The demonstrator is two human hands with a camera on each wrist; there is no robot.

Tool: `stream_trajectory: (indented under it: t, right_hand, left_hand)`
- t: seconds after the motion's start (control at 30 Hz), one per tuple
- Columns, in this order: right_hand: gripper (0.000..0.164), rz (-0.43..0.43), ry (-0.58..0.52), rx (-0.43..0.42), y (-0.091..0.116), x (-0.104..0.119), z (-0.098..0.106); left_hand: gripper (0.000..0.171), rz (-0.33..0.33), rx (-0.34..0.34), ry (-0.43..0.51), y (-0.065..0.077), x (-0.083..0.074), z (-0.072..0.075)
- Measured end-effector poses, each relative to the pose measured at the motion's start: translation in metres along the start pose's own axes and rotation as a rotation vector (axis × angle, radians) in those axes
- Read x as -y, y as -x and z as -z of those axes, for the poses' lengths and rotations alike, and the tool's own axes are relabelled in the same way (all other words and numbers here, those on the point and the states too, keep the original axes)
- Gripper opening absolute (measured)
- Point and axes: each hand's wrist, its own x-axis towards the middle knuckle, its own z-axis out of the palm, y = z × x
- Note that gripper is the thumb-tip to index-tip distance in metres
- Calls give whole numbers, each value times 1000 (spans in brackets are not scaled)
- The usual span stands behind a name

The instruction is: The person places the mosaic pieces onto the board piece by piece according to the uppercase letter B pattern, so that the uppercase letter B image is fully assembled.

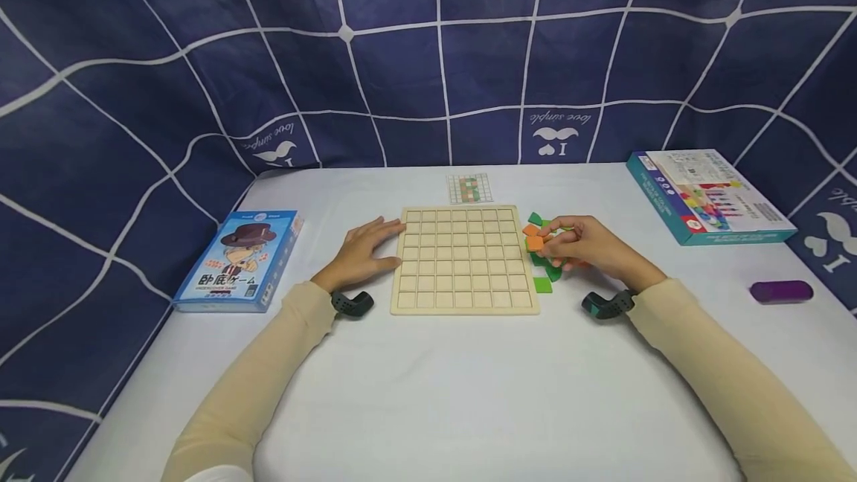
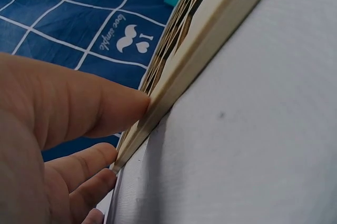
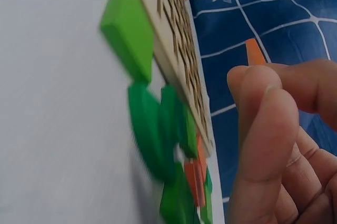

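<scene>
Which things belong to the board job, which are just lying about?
In the job:
wooden grid board, left hand at its edge
orange piece in the grip of the right hand
loose green pieces beside the board
pattern card, probably the reference

Apparently lying about:
blue game box
teal-edged box
purple object

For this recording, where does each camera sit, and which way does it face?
Head: worn on the head, facing forward and down at the grid board; left hand, right hand and both sleeves show.
Left wrist: on that wrist, facing the board's edge; thumb and fingers show.
Right wrist: on that wrist, facing green pieces beside the board; the right hand pinches an orange piece.
Shared: head and right wrist both show that orange piece.
</scene>
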Motion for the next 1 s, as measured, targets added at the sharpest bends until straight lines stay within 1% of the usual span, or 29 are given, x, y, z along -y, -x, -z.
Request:
stream_trajectory:
  t: [0.23, 0.4, 0.57, 0.77, 1.0]
  right_hand:
    - [41, -11, -71, -5, -17, 10, -12]
    - [41, -6, -77, -12, -26, 17, -21]
    - [39, -2, -102, -6, -38, 24, -28]
    - [39, 22, -158, 11, -52, 31, -39]
    - [38, 24, -217, 20, -69, 36, -52]
  left_hand:
    - [70, -6, 3, 4, -1, 1, -1]
    - [70, 0, 6, 10, 0, 0, -1]
    - [70, 5, 7, 5, 0, 2, 0]
    - [70, 8, 15, 3, 0, 2, 1]
    - [70, 9, 15, 0, -1, 3, 0]
